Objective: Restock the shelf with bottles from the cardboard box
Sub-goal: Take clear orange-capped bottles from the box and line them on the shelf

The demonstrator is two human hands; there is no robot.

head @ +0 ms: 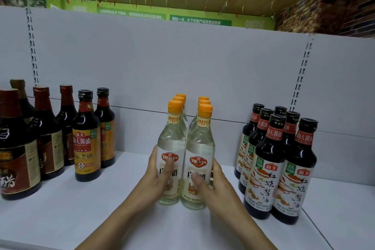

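Two rows of clear vinegar bottles with orange caps stand upright in the middle of the white shelf (81,219). My left hand (157,174) is wrapped around the front left clear bottle (172,144). My right hand (215,184) grips the front right clear bottle (199,148). Both front bottles rest on the shelf, side by side and touching. Behind each one stand two more clear bottles, mostly hidden. The cardboard box is out of view.
Dark soy sauce bottles with white labels (272,168) cluster to the right. More dark bottles, one with an orange label (86,144), and a large brown-labelled one (16,158) stand at the left. Bare shelf lies between the groups. A grey back panel (182,71) rises behind.
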